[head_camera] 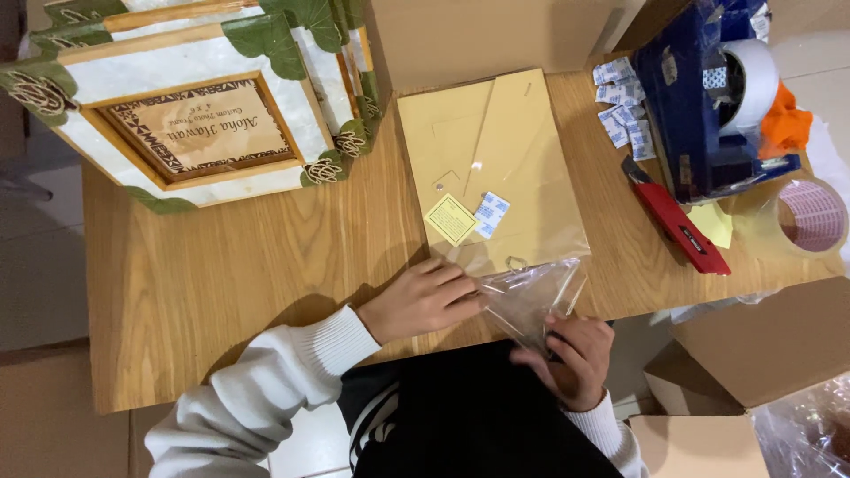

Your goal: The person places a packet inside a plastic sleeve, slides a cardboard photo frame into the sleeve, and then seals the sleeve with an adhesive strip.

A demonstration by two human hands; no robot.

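**Clear Bag and Backing Board at the Worktop Edge**

The clear plastic bag lies at the near edge of the worktop, its open end overhanging toward the person's lap. A tan backing board extends from the bag toward 12 o'clock; the bag's near end reads as loose, creased film.

The left hand rests flat on the worktop at 9 o'clock of the bag, fingers extended and close together, fingertips touching the film's left edge. The right hand sits at 5 o'clock of the bag, below the worktop edge, fingers curled and pinching the lower corner of the film.

The worktop is light wood-grain laminate. Pale floor tile shows at its left side.

On the backing board, near its lower middle, lie a small yellow diamond-shaped label and, just beside it at 3 o'clock, a small white-and-blue sachet. A metal hanger loop sits at the board's near end.

At 10 o'clock stands a stack of picture frames, white with green leaf corners and a brown printed insert. At 12 o'clock stands a cardboard box. At 2 o'clock lie further white-and-blue sachets, a blue tape dispenser and a red utility knife. A roll of clear tape lies at 3 o'clock. Open cardboard cartons stand at 4 o'clock.
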